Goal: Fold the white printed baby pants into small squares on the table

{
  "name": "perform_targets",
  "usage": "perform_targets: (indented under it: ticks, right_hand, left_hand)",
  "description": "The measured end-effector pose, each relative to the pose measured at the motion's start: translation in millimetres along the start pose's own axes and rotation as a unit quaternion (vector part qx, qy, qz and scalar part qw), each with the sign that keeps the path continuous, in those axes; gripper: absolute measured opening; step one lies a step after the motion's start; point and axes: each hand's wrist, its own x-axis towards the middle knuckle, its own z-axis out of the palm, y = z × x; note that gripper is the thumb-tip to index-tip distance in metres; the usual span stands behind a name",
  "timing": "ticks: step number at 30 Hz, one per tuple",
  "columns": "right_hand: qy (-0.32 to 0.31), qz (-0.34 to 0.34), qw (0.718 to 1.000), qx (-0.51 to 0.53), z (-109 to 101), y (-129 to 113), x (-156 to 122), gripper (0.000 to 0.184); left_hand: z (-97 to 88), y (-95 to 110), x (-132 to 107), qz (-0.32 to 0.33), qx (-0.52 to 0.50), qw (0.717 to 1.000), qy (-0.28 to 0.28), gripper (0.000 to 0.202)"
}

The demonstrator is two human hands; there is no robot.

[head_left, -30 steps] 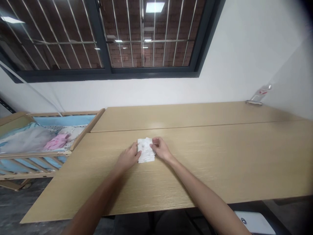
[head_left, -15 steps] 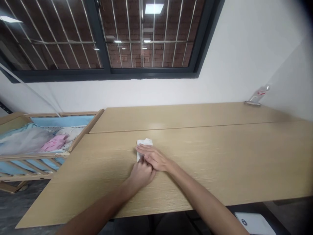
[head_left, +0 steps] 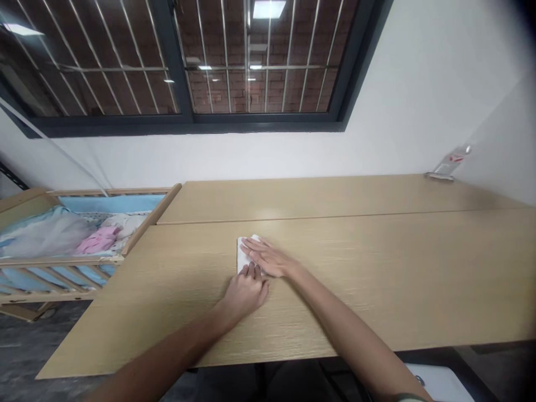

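A small white tissue (head_left: 244,258), folded into a rough rectangle, lies flat on the wooden desk top (head_left: 355,268). My left hand (head_left: 246,290) has its fingers curled closed at the near edge of the tissue, knuckles up. Across the right part of the tissue lies my right hand (head_left: 271,260), flat with fingers stretched out to the left. It covers much of the tissue. The two hands are close together, the right one just beyond the left.
Left of the desk stands a wooden crib (head_left: 62,261) with blue lining and pink cloth (head_left: 98,240). A clear bottle (head_left: 450,163) lies tilted in the far right corner. A white device (head_left: 441,382) rests below the near edge. The barred window (head_left: 268,121) is behind.
My right hand has slid slightly away from me and right, off my left hand, uncovering its fingers. The tissue's far edge is now partly under the right fingers. The view has shifted slightly.
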Motion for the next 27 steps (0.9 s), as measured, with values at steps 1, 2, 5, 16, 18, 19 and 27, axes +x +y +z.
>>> perform_targets:
  ticks: [1,2,5,16,18,19,27]
  right_hand:
    - [0.007,0.009,1.000,-0.001,-1,3,1,0.059]
    - [0.014,0.017,1.000,-0.001,-2,6,2,0.059]
    - [0.025,0.030,0.999,-0.002,-2,11,3,0.060]
    - [0.188,0.059,0.980,0.017,11,27,-1,0.066]
    - [0.259,0.075,0.962,0.045,13,31,-3,0.063]
    - [0.287,0.077,0.953,0.057,14,33,-4,0.062]
    - [0.305,0.085,0.944,0.092,17,34,-3,0.035]
  left_hand:
    - [1.0,0,0,0.001,0.018,1.000,0.012,0.045]
    - [2.2,0,0,0.003,0.033,0.999,0.023,0.045]
    - [5.3,0,-1,0.010,0.050,0.998,0.035,0.044]
    - [-12.6,-26,12,-0.128,-0.096,0.987,0.005,0.029]
    - [-15.2,-43,17,-0.193,-0.098,0.976,0.023,0.028]
    - [-15.5,-52,19,-0.219,-0.095,0.971,0.020,0.028]
    - [-0.6,-72,21,-0.255,-0.112,0.958,-0.062,0.039]
